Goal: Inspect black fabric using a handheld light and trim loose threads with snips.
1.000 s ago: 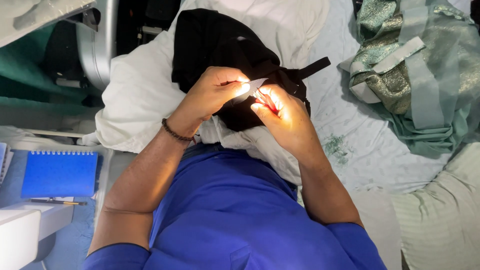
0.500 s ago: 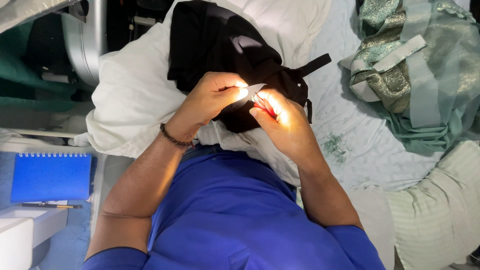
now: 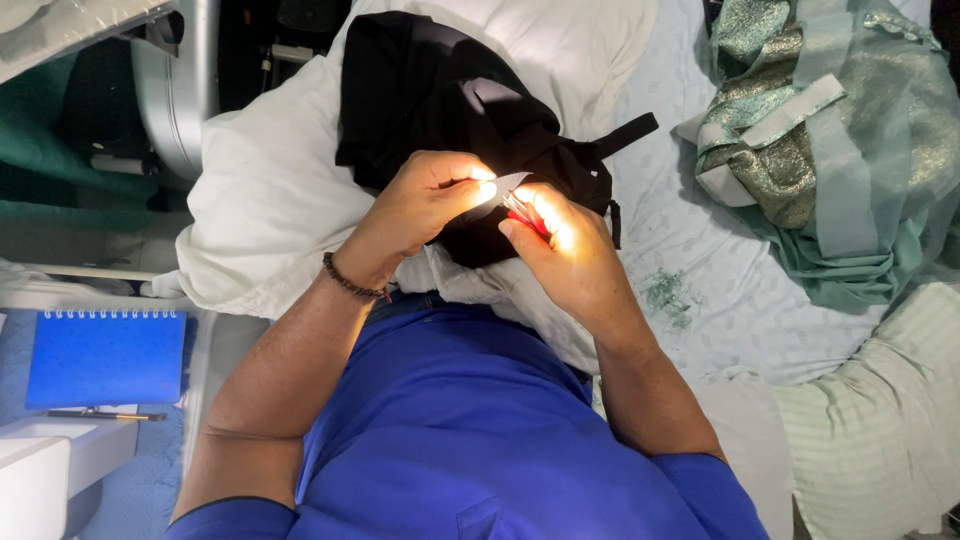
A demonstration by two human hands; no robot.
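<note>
Left hand [image 3: 425,200] pinches black cloth [image 3: 450,110]; right hand [image 3: 560,245], touching it, grips a red-handled tool [image 3: 522,212]. Blue notebook [image 3: 105,357] lies far left.

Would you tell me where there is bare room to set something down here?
Free: the pale sheet between the right hand and the green fabric pile, apart from small green scraps. Crowded: the white cloth under the black garment, where the left hand works.
</note>
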